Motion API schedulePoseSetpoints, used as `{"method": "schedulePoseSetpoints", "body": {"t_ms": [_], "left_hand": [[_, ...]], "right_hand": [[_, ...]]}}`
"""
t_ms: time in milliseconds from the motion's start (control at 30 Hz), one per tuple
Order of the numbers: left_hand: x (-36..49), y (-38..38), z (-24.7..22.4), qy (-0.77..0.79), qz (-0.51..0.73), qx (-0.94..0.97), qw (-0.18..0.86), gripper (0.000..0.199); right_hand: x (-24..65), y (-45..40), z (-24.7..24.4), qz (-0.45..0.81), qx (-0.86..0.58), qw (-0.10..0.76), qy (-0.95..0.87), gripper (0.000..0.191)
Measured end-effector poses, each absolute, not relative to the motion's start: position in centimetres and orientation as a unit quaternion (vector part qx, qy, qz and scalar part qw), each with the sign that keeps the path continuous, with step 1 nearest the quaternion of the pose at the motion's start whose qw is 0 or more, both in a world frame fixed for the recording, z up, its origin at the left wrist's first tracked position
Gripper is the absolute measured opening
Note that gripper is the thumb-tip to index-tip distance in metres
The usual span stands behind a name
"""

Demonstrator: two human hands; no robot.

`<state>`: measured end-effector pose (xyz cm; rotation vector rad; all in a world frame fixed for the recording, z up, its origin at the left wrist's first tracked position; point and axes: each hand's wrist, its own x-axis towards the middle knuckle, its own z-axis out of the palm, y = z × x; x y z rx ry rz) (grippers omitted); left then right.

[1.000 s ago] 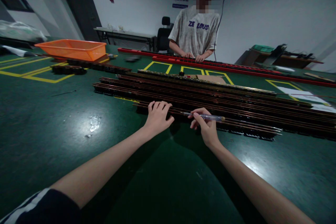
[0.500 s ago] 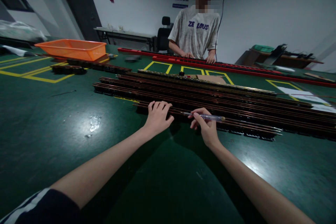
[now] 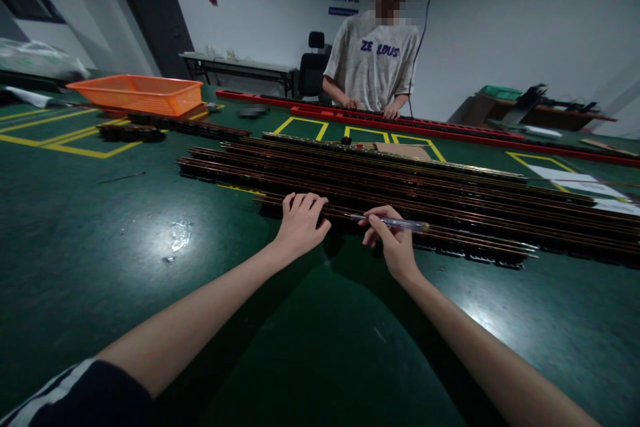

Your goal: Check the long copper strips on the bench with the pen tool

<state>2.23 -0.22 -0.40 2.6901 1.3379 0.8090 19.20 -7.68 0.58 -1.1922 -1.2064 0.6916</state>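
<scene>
Several long dark strips with copper-coloured rods [image 3: 450,203] lie side by side across the green table. My left hand [image 3: 301,223] grips the nearest strip [image 3: 475,243], fingers bent over its top and thumb on the near side. To its right, my right hand [image 3: 393,237] is closed around a screwdriver [image 3: 407,224] with a clear handle. The thin shaft points left toward my left hand, low over the same strip. Whether its tip touches the strip is too dark to tell.
An orange basket [image 3: 140,95] stands back left, with short dark strips [image 3: 187,125] before it. Across the table, a co-worker [image 3: 373,67] has both hands at a long red rail [image 3: 450,127]. A thin dark rod [image 3: 123,177] lies at left; white paper [image 3: 575,177] lies at right.
The co-worker's hands have shifted slightly left along the red rail. My hands, the screwdriver and the strips show no visible movement.
</scene>
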Motion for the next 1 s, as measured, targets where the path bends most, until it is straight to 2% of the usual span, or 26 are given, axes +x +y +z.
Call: {"method": "schedulePoseSetpoints", "body": {"t_ms": [1000], "left_hand": [[2.25,-0.11,-0.62,0.431,0.260,0.864,0.013,0.035]], "right_hand": [[19.24,-7.58,0.31,0.304,-0.506,0.617,-0.520,0.018]]}}
